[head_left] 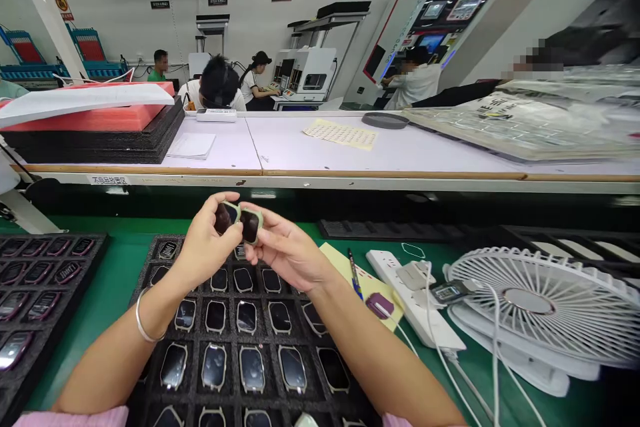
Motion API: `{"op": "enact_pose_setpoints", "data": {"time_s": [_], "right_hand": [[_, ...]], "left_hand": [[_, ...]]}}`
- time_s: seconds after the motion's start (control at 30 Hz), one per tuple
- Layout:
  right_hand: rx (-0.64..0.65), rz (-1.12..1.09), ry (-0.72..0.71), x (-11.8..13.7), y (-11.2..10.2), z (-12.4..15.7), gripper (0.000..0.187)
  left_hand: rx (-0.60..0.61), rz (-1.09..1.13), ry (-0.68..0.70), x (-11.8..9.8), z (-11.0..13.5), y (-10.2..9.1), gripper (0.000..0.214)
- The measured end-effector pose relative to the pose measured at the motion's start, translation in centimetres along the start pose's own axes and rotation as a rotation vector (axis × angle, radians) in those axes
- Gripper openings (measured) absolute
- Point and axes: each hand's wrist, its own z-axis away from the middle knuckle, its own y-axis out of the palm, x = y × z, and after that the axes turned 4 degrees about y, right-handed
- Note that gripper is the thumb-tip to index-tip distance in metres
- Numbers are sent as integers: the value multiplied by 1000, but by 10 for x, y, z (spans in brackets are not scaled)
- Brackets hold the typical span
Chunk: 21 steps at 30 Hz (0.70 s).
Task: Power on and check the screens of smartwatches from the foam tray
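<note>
Head view: your left hand (207, 240) pinches 1 green-framed smartwatch (227, 215), your right hand (290, 253) grips a 2nd smartwatch (251, 225). Both sit side by side above the black foam tray (233, 340) on the green table (127, 247). White power strip (430, 327) and fan (530, 300) to your right.

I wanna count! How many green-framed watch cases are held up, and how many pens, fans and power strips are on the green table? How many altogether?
Green-framed watch cases, one in the left hand, one in the right hand: 2
Pen: 1
White fan: 1
White power strip: 1
Total: 5
</note>
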Motion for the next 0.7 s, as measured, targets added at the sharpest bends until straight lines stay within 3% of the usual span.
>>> {"op": "enact_pose_setpoints", "data": {"time_s": [0.1,0.43,0.7], "right_hand": [[1,-36,-63,7,5,2,43],[10,-133,49,-20,-13,11,42],[39,-109,83,-33,-19,9,46]], "left_hand": [[-59,-83,58,-6,3,2,42],[-34,-138,-46,14,20,-1,46],[-119,-192,-105,19,34,-8,38]]}}
